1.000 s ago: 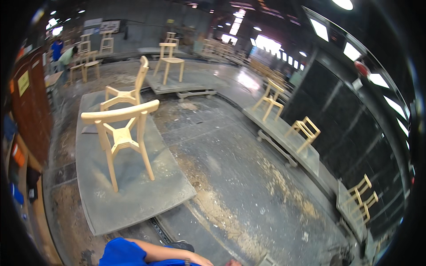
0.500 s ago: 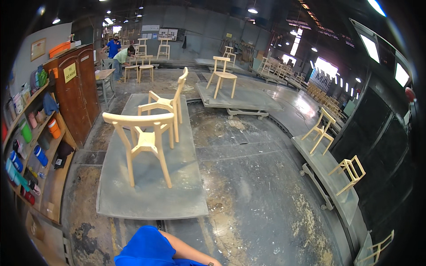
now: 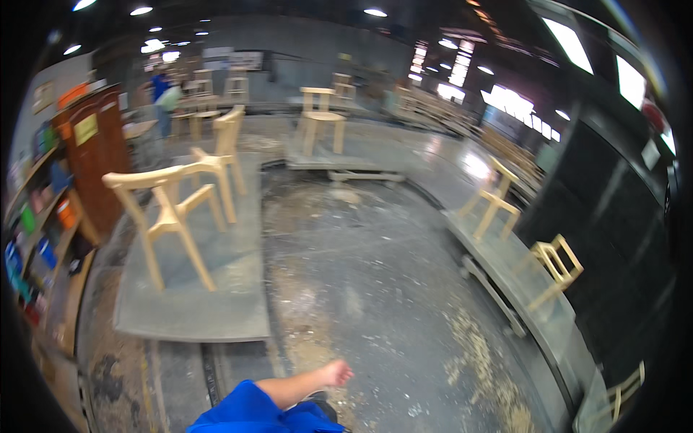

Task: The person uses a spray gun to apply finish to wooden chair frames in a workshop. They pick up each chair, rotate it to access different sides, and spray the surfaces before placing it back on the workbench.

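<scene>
My left hand (image 3: 337, 372) reaches in from the lower edge, its bare forearm coming out of a blue sleeve (image 3: 242, 408). The fingers look curled into a loose fist, somewhat blurred, and no object shows in them. My right hand is outside the picture. Ahead to the left, a pale wooden chair frame without a seat (image 3: 164, 216) stands on a grey flat platform (image 3: 195, 317). Behind it on the same platform is a second chair frame (image 3: 225, 148). Neither is touched by my hand.
Farther platforms carry a chair with a seat (image 3: 323, 119), another chair (image 3: 492, 202) and a small frame (image 3: 556, 270). Shelves of bottles (image 3: 47, 249) and a brown cabinet (image 3: 94, 151) line the left. Far back, people (image 3: 164, 101) stand among chairs. Dark panels (image 3: 606, 245) rise right.
The view has swung right, so the platform and chair frames sit farther left. My left forearm has come up, bringing the hand into the picture.
</scene>
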The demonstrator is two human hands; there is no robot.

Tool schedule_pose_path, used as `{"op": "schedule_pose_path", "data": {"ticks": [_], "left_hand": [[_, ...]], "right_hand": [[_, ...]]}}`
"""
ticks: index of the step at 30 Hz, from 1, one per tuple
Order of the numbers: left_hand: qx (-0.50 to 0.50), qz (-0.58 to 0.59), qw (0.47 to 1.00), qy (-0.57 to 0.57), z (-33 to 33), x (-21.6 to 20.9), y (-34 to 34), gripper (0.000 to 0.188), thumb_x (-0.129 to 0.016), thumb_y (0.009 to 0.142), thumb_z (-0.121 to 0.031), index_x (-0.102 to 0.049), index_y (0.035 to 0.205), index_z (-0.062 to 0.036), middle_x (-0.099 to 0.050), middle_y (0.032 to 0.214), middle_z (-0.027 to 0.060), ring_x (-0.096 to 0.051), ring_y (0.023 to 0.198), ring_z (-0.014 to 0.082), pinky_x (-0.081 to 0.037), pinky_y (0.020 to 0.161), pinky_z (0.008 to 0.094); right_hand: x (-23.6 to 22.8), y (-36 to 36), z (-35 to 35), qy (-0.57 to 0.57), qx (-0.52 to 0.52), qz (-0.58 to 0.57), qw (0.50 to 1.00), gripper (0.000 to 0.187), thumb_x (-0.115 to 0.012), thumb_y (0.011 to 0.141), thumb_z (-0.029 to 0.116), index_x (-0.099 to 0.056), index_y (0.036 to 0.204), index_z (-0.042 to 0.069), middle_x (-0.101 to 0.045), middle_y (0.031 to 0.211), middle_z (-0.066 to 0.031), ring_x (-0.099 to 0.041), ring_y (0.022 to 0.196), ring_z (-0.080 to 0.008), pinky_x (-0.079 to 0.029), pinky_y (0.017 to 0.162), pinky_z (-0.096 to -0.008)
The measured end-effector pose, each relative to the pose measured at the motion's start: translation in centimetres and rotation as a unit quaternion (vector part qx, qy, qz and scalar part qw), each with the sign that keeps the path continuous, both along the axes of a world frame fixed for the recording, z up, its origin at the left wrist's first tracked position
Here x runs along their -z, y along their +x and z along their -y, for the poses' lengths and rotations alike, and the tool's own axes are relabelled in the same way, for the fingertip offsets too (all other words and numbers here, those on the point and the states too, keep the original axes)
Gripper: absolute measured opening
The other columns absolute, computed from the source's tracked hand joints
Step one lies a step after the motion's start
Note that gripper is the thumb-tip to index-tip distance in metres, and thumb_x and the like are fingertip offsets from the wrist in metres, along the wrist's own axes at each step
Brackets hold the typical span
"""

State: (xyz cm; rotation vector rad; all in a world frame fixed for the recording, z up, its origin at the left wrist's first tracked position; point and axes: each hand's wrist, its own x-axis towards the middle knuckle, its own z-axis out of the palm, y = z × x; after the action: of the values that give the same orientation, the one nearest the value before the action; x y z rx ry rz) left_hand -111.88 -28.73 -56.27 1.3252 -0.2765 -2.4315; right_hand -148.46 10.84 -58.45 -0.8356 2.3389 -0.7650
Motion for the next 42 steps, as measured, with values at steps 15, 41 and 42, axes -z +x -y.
{"op": "schedule_pose_path", "data": {"ticks": [15, 41, 42], "left_hand": [[0.487, 0.079, 0.870, -0.010, 2.7, 2.1, -54.7, 0.027, -0.046, 0.095, -0.041, -0.057, 0.089, -0.0164, -0.056, 0.075, 0.0001, -0.050, 0.068, 0.0166, -0.040, 0.061, 0.0344], [0.877, 0.049, 0.222, -0.424, -44.3, 2.3, -103.8, 0.023, -0.054, 0.092, -0.025, -0.060, 0.103, -0.0050, -0.068, 0.084, 0.0125, -0.067, 0.066, 0.0277, -0.052, 0.051, 0.0432], [0.877, 0.050, 0.208, -0.430, -45.8, 2.8, -105.9, 0.024, -0.054, 0.092, -0.024, -0.060, 0.104, -0.0045, -0.069, 0.084, 0.0128, -0.067, 0.066, 0.0279, -0.052, 0.051, 0.0434]], "right_hand": [[4.3, -0.6, -12.6, 0.173, 0.613, 0.205, 0.743, 0.036, -0.055, 0.081, 0.031, -0.075, 0.074, 0.001, -0.072, 0.076, -0.0195, -0.073, 0.077, -0.0325, -0.058, 0.074, -0.0423], [6.0, -45.1, -52.1, -0.130, 0.845, 0.115, 0.506, 0.029, -0.061, 0.090, 0.027, -0.073, 0.091, 0.000, -0.073, 0.080, -0.0125, -0.070, 0.078, -0.0168, -0.054, 0.063, -0.0323], [6.0, -47.4, -53.9, -0.139, 0.837, 0.091, 0.521, 0.030, -0.062, 0.089, 0.028, -0.074, 0.091, 0.000, -0.073, 0.080, -0.0133, -0.070, 0.077, -0.0179, -0.054, 0.064, -0.0331]]}}
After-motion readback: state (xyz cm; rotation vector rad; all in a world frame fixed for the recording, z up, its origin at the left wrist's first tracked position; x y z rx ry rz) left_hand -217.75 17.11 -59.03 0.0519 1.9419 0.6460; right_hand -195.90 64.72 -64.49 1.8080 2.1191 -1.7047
